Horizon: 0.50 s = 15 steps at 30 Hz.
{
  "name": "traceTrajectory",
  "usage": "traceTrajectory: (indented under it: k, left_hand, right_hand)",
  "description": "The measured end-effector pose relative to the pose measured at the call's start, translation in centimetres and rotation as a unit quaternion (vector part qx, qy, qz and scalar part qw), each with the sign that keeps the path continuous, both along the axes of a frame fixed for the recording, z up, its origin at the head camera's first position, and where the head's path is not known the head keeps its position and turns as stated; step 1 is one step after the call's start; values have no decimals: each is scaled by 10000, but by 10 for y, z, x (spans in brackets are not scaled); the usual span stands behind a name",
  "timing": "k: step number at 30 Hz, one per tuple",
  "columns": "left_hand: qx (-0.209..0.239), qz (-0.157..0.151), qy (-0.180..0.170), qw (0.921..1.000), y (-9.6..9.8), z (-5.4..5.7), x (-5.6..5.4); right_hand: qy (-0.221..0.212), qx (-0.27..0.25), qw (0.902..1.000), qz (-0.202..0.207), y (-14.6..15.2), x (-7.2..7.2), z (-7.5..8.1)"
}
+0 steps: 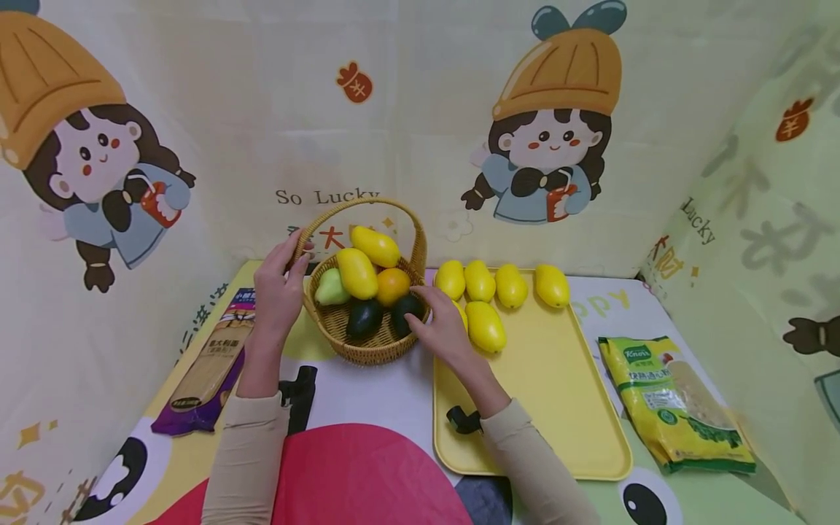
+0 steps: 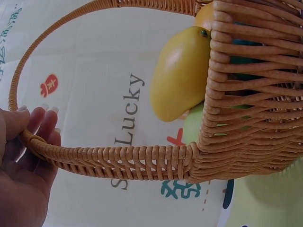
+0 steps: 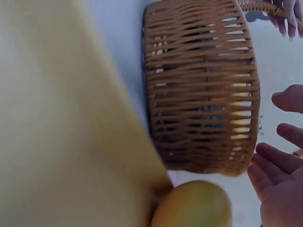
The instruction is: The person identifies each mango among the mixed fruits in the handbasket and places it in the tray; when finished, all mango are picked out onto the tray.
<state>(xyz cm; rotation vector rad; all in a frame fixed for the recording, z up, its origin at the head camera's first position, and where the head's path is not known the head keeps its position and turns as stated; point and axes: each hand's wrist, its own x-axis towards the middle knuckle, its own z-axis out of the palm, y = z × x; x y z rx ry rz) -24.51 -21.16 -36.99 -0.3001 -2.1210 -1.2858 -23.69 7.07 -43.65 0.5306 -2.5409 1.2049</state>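
A wicker basket stands in the middle of the table against the backdrop. My left hand holds the left side of its arched handle, thumb and fingers around the wicker in the left wrist view. Inside lie two yellow mangoes, a green pear-like fruit, an orange and two dark avocados. My right hand is at the basket's right rim beside one avocado, fingers loosely spread and holding nothing; whether the fingertips touch the rim I cannot tell.
Right of the basket lies a yellow tray with several mangoes toward its back and left. A yellow-green Knorr bag lies at the far right. A purple-ended pasta packet lies left, partly behind the left forearm.
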Motion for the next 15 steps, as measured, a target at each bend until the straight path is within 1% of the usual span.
traceTrajectory:
  k: [2,7,12,15]
  left_hand:
    - [-22,-4,1,10000,0,1,0]
    - [-34,-26,49,10000,1,2,-2]
    - [7,-59,10,10000,2,0,-3]
    - [18,-36,25,10000,2,0,-3]
  right_hand:
    - [-33,106,9999,-25,-6,0,3]
    - [-206,239,9994,145,-20,-5,10]
    - [-439,30,9988,195,-34,-16,10]
    - [-454,-197,9985,244,-42,-23,14]
